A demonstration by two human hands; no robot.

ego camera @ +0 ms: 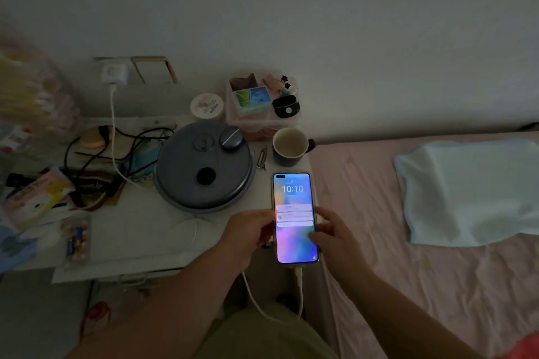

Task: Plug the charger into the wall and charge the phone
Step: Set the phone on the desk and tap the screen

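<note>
Both hands are cradling the phone (294, 217) at the worktop's (140, 230) right edge: left hand (248, 232) pinching its side, right hand (331, 232) gripping opposite. Cable (262, 304) is trailing from its base, charger (114, 73) sitting in the wall, screen glowing, likely confirming charge.

Dim room. White table (137, 230) against the wall, cluttered. Round grey lid-like appliance (204, 167) in the middle, small oval grey case (231, 138) resting on its top edge. Mug (290, 146) just right of it, handle toward the bed. Clear box (256, 102) of small items behind the mug, round white tub (207, 105) beside the box. Tangle of black cables (102, 154) at left, snack packets (38, 198) at the near left. Bed (379, 242) with pink sheet at right, pale blue pillow (472, 192) on it.
</note>
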